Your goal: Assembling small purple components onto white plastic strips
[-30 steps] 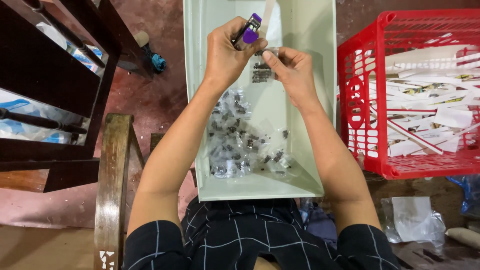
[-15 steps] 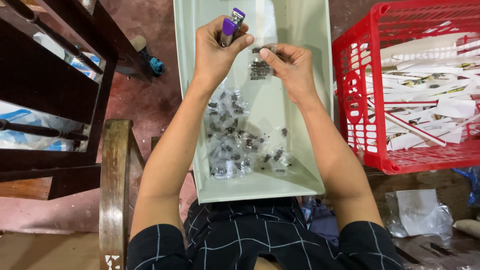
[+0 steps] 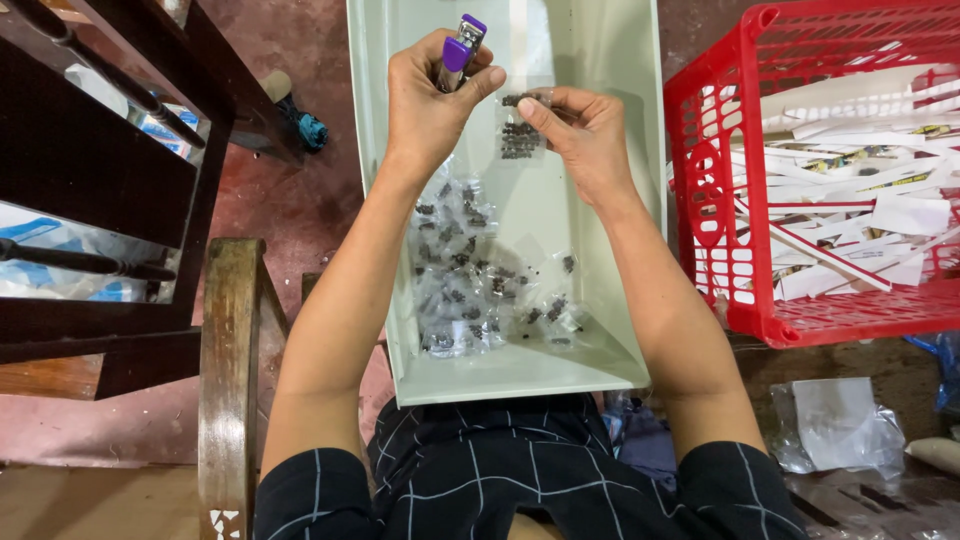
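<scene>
Stapler (image 3: 458,48) clamped in your left hand (image 3: 432,100); right hand (image 3: 585,135) pinches seed packet (image 3: 517,135) taut above tray's (image 3: 640,200) far end, catching drops.

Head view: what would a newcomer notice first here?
The two hands raised over the pale green tray: the left hand grips a purple stapler, the right hand pinches a small clear packet of dark bits. More packets lie heaped in the tray, and a red basket of paper strips stands at right.
</scene>
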